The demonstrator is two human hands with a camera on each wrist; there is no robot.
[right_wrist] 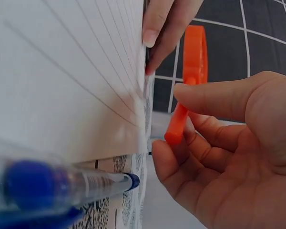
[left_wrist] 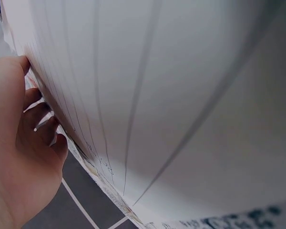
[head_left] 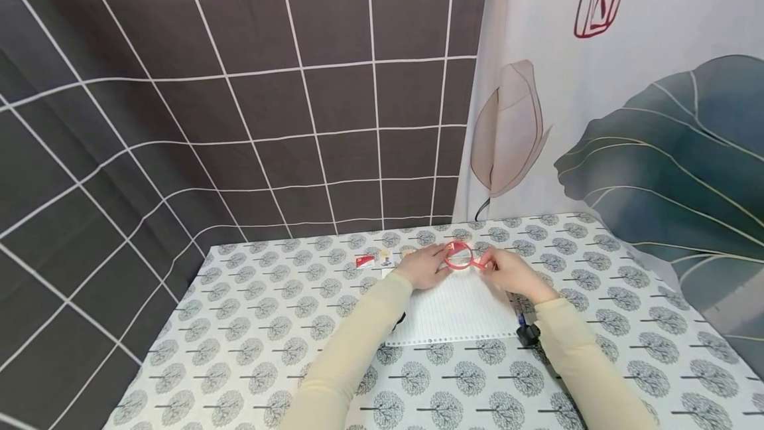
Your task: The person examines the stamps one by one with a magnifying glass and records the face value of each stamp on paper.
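Note:
My right hand (head_left: pixel 512 273) pinches the handle of an orange-red magnifying glass (right_wrist: pixel 195 52) between thumb and fingers. Its round lens is held above the far edge of a lined sheet of paper (head_left: pixel 456 314), and a red and white card (head_left: pixel 457 248) shows through it. Beside the lens, on the left, my left hand (head_left: pixel 425 267) rests at the paper's top edge with its fingers extended and slightly bent. What lies beneath those fingertips is hidden. In the left wrist view the thumb and fingers stay along the sheet's edge, and some handwriting (left_wrist: pixel 105 164) shows.
Left of the left hand lie a red and white card (head_left: pixel 365 261) and a small card with a figure on it (head_left: pixel 386 259). A blue pen (right_wrist: pixel 105 183) lies by the paper's right side. A tree-print cloth (head_left: pixel 251 344) covers the table; a dark gridded curtain (head_left: pixel 251 111) hangs behind.

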